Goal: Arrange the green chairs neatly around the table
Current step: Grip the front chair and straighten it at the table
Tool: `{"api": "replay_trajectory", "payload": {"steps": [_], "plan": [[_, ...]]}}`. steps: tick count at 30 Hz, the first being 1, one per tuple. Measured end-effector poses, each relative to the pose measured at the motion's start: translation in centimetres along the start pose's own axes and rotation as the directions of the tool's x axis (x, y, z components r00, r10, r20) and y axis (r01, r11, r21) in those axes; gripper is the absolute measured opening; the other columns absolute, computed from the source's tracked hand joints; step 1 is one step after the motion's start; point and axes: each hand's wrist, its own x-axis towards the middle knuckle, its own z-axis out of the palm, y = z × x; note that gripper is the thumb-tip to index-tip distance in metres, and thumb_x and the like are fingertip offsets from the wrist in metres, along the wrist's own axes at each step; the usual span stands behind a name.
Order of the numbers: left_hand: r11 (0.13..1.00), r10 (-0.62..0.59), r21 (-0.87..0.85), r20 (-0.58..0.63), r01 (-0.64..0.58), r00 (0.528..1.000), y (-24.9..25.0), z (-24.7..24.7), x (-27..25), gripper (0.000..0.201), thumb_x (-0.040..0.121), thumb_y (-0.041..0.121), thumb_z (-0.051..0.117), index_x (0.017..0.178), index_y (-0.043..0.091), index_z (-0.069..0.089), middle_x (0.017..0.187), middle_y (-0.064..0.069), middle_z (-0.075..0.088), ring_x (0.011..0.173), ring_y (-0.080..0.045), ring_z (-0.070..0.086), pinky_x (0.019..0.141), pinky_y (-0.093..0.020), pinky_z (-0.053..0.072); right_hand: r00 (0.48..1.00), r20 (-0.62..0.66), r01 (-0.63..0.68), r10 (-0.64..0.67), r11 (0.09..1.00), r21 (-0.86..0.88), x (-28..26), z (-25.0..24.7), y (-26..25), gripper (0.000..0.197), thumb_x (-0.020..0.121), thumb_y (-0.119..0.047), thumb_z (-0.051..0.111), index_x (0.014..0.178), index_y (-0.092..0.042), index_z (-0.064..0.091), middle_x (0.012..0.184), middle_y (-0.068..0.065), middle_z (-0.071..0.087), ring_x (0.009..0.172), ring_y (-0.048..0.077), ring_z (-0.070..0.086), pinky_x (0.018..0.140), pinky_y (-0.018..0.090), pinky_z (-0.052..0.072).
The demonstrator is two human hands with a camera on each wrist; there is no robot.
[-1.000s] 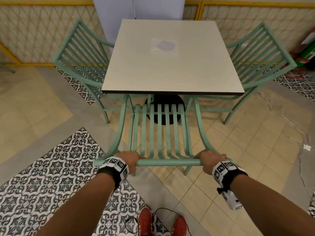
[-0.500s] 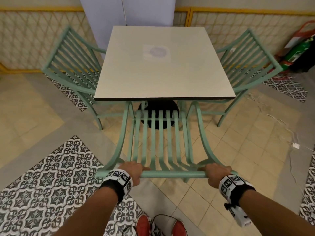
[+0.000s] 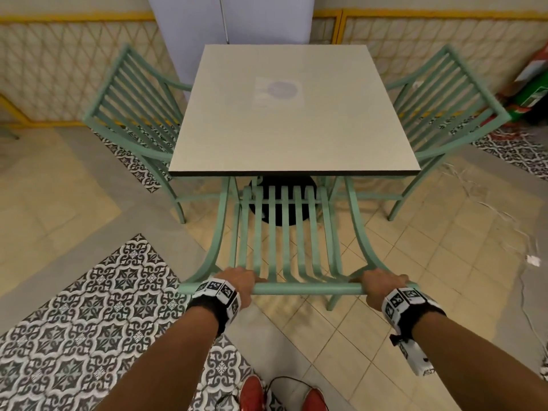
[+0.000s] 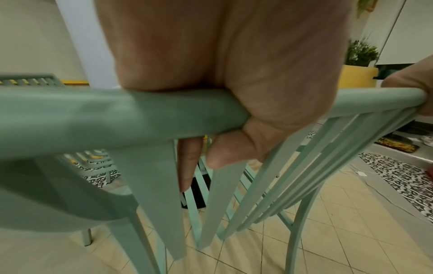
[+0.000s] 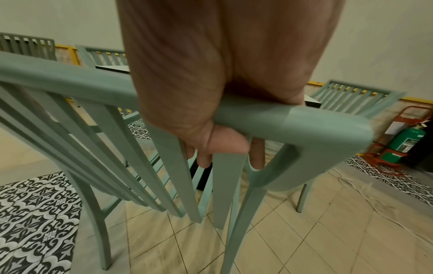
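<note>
A green slatted chair (image 3: 284,232) stands at the near side of the square beige table (image 3: 290,137), its seat tucked under the table edge. My left hand (image 3: 237,280) grips the left part of its top rail (image 4: 93,115), fingers curled over and thumb under. My right hand (image 3: 382,284) grips the right end of that rail (image 5: 304,122) the same way. A second green chair (image 3: 133,108) sits at the table's left side and a third green chair (image 3: 444,105) at its right side, both pushed in.
A white pillar (image 3: 231,19) rises behind the table, with a yellow-framed lattice wall (image 3: 59,69) to either side. A green fire extinguisher (image 5: 407,142) on a red stand sits at the far right. A thin cable (image 3: 522,292) trails over the floor tiles on the right.
The chair I hold has slid a little away from the table toward me, showing more of its backrest. Both hands keep their grip on the rail.
</note>
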Motion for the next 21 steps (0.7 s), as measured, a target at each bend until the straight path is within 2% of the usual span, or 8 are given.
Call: {"api": "replay_trajectory", "payload": {"steps": [3,7,11,15,19,21], "plan": [[1.0,-0.002,-0.006,0.023,0.002,1.0,-0.1,-0.2,0.3,0.062,0.084,0.015,0.049,0.136,0.049,0.045,0.103,-0.002,0.059,0.096,-0.028,0.062,0.082,-0.039,0.052,1.0,0.002,0.006,-0.006,1.0,0.014,0.4,0.0,0.1,0.052,0.086,-0.008,0.049,0.119,-0.048,0.056,0.097,-0.007,0.058,0.09,0.018,0.054,0.099,0.061,0.037],[1.0,0.006,-0.007,0.027,-0.005,1.0,-0.1,-0.8,0.6,0.064,0.083,0.013,0.051,0.137,0.047,0.045,0.098,-0.001,0.058,0.094,-0.026,0.063,0.078,-0.036,0.052,1.0,-0.013,0.006,-0.006,1.0,0.029,1.0,-0.1,0.2,0.054,0.085,-0.006,0.05,0.121,-0.046,0.056,0.098,-0.007,0.06,0.094,0.02,0.057,0.1,0.062,0.036],[1.0,-0.001,0.014,0.011,0.001,1.0,0.1,-0.7,0.6,0.066,0.082,0.013,0.051,0.136,0.05,0.045,0.103,-0.001,0.063,0.093,-0.027,0.064,0.078,-0.037,0.055,1.0,-0.027,0.009,-0.008,1.0,0.028,1.0,0.0,0.3,0.054,0.085,-0.006,0.052,0.122,-0.045,0.056,0.1,-0.006,0.062,0.096,0.021,0.059,0.099,0.061,0.037],[1.0,0.007,0.01,0.006,-0.007,1.0,0.0,-0.6,0.8,0.063,0.082,0.013,0.052,0.135,0.046,0.048,0.104,-0.002,0.065,0.091,-0.027,0.065,0.078,-0.036,0.055,0.999,-0.035,0.003,-0.002,0.999,0.033,1.3,0.2,0.3,0.053,0.085,-0.007,0.053,0.122,-0.044,0.056,0.101,-0.006,0.062,0.097,0.021,0.059,0.1,0.062,0.035],[1.0,-0.007,0.001,0.026,0.007,1.0,0.0,-0.7,0.7,0.06,0.081,0.011,0.053,0.133,0.04,0.052,0.094,0.0,0.062,0.081,-0.024,0.061,0.076,-0.035,0.055,0.999,-0.036,-0.01,0.011,1.0,0.024,1.1,0.2,0.1,0.049,0.086,-0.009,0.051,0.121,-0.042,0.057,0.101,-0.005,0.062,0.095,0.022,0.059,0.101,0.062,0.035],[1.0,-0.005,0.001,0.027,0.005,1.0,0.1,-0.7,0.8,0.06,0.08,0.011,0.054,0.132,0.039,0.053,0.098,-0.001,0.065,0.085,-0.025,0.064,0.076,-0.034,0.055,0.999,-0.039,-0.006,0.007,1.0,0.01,1.1,0.0,0.0,0.05,0.086,-0.008,0.051,0.121,-0.042,0.057,0.101,-0.004,0.062,0.096,0.023,0.059,0.1,0.062,0.036]]}}
